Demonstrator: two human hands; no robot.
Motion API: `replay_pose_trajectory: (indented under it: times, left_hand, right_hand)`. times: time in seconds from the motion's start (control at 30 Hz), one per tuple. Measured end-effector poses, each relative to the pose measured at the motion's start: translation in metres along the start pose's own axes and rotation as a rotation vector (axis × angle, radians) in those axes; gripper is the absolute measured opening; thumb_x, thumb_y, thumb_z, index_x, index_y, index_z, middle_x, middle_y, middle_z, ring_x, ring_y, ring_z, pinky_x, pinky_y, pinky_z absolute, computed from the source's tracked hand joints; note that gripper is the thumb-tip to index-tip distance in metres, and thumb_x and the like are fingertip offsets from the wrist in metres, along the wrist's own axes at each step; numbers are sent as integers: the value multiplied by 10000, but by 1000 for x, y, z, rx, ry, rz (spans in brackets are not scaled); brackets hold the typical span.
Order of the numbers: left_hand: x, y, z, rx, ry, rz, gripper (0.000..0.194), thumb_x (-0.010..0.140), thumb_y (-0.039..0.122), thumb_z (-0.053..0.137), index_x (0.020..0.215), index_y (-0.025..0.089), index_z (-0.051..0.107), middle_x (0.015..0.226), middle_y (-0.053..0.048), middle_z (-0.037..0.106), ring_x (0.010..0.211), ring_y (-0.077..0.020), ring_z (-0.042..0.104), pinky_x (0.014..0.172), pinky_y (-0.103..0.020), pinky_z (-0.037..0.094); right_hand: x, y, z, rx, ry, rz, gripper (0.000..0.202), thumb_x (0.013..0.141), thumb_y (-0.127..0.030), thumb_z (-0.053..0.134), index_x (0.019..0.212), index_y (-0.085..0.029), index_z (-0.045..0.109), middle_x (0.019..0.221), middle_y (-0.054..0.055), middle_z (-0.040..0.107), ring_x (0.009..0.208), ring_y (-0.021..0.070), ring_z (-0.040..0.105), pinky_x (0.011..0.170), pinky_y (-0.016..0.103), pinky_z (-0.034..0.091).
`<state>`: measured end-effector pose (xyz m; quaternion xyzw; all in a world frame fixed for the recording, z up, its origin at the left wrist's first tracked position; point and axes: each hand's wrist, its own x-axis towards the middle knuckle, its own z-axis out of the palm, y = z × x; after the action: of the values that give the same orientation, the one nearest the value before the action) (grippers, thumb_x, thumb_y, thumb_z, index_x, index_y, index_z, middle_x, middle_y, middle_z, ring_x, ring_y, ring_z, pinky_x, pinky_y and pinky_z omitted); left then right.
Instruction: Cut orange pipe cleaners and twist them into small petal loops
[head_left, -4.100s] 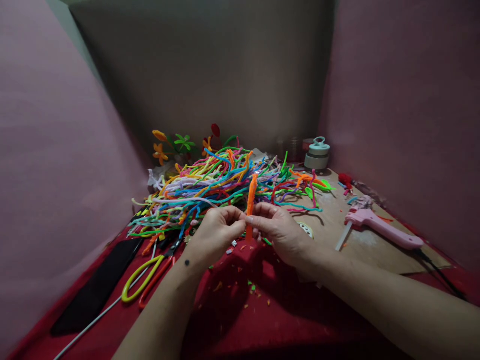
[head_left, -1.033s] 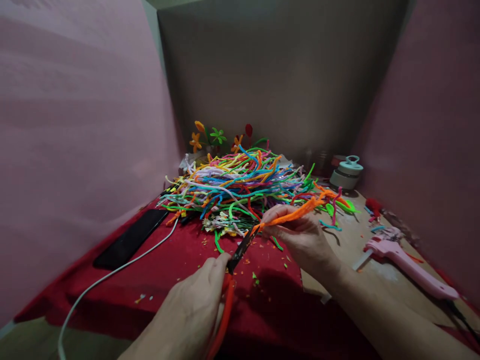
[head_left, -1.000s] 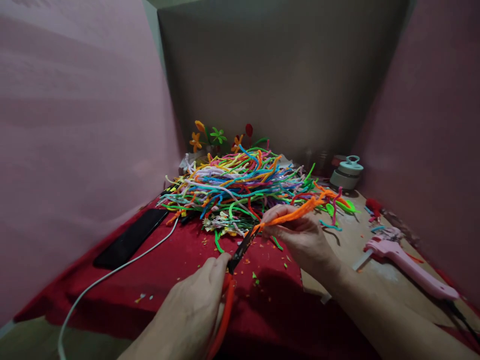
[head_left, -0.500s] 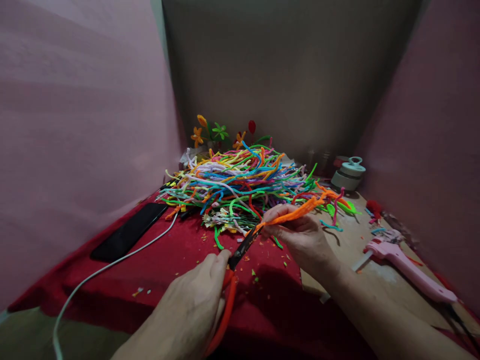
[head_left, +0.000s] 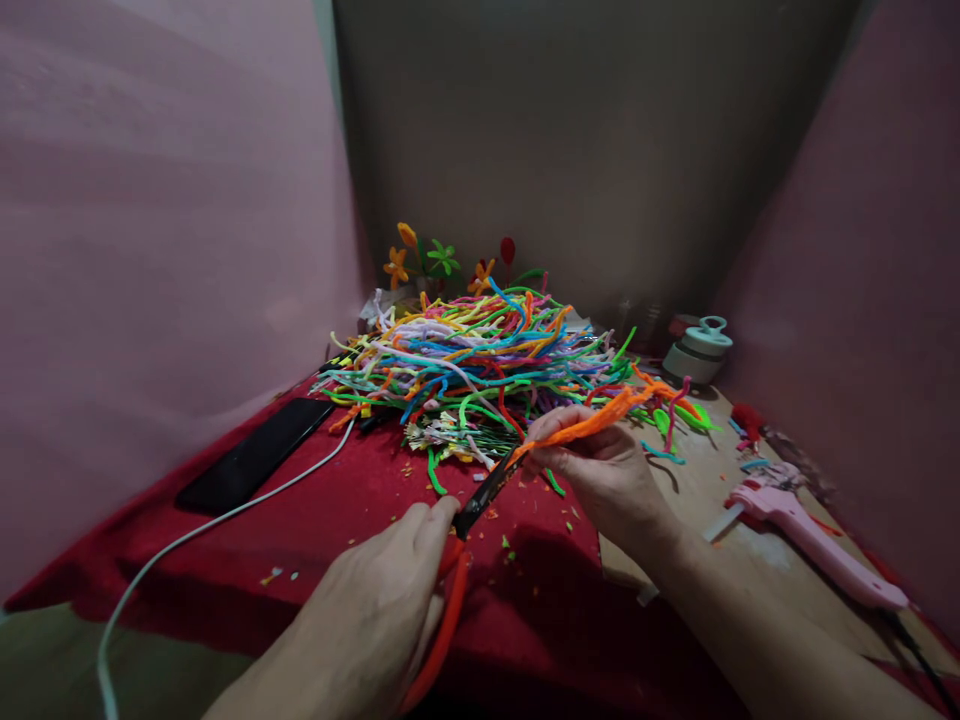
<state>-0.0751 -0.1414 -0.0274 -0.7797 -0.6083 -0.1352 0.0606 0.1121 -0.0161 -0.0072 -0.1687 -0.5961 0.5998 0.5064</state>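
My left hand (head_left: 382,590) is closed around the handles of a pair of scissors (head_left: 484,500) with red-orange grips and dark blades. The blade tips meet the near end of a bundle of orange pipe cleaners (head_left: 592,422), and I cannot tell whether the blades are parted there. Between thumb and fingers, my right hand (head_left: 604,470) pinches that bundle close to its end; its far ends fan out to the right. Behind both hands lies a large heap of many-coloured pipe cleaners (head_left: 465,350). Small white flower stamens (head_left: 457,435) lie at the heap's front edge.
A black phone (head_left: 255,455) and a white cable (head_left: 187,540) lie on the red cloth (head_left: 337,500) at left. On the board (head_left: 757,560) at right rests a pink glue gun (head_left: 817,545). A mint-lidded jar (head_left: 699,350) and pipe-cleaner flowers (head_left: 442,257) stand behind.
The view has shifted slightly. Both hands keep their grips, with the scissor tips still at the end of the orange bundle.
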Motion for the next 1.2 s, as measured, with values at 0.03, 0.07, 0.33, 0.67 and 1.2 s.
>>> replay_pose_trajectory:
  times: [0.03,0.07,0.33,0.67,1.2]
  left_hand:
    - [0,1,-1,-5,-5,-6,504,771,170,373,1273,155,407,1148,-143,601,973,-239,614,788,-352,523]
    - [1,1,-3,-14,-12,-15,492,773,176,374,1263,162,420,1135,-138,608,950,-235,623,777,-344,526]
    - [5,4,-7,-55,-31,-14,453,752,172,390,1196,168,477,1002,-111,663,815,-205,657,733,-303,539]
    - [0,2,-1,-131,23,40,471,763,181,414,1234,185,422,1051,-103,642,895,-195,639,796,-301,520]
    - [-1,-1,15,-139,200,98,417,844,246,332,1250,190,404,962,-82,659,800,-161,651,693,-234,534]
  right_hand:
    - [0,0,0,4,-6,2,92,697,-159,677,761,-212,638,754,4,615,628,132,581,632,315,488]
    - [0,0,0,5,-11,3,93,698,-158,676,762,-213,638,754,3,613,629,132,583,633,315,489]
    - [-2,1,-1,-2,-36,-1,94,715,-156,664,782,-219,642,758,1,605,637,123,589,623,297,487]
    - [1,4,-1,92,-39,20,103,687,-144,686,758,-186,623,729,-3,614,591,129,595,592,297,492]
    - [1,2,3,187,-47,82,117,686,-89,666,741,-180,616,739,-12,623,557,129,626,567,291,527]
